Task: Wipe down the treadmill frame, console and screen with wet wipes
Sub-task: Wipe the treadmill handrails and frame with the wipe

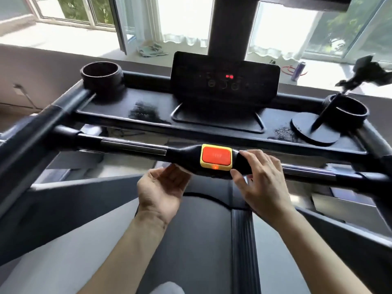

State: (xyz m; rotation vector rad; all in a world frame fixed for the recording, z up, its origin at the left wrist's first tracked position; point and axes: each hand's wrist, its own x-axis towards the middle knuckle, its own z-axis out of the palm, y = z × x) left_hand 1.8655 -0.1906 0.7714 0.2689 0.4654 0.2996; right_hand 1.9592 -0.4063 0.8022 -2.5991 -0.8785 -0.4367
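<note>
Broadly, the treadmill frame [31, 132] fills the view, its thick left rail running from 9 o'clock up toward the console. The grey running belt [203, 240] lies at 6 o'clock, between the two forearms. Across the upper middle sits the black console tray [118, 109], with speckled, shiny patches on its surface left and right of centre. The dark screen [224, 79] stands tilted at 12 o'clock on the tray and shows a small red light.

Nearer the person, a black crossbar [131, 146] spans the frame from 9 to 3 o'clock. The left hand [161, 185] is at about 7 o'clock of the bar's centre, palm up, fingers loose and spread, its fingertips at the bar's underside and holding nothing. The right hand [258, 175] lies over the bar at 4 o'clock of centre, fingers spread wide across the top, its thumb at the front edge.

A round cup holder [101, 76] sits at 10 o'clock on the tray and another [350, 111] at 2 o'clock, with a flat disc stand [305, 134] just beside the second. The orange stop button [216, 155] in its yellow surround sits mid-bar, just left of the right hand. A purple can [298, 71] stands on the sill at 1 o'clock.
</note>
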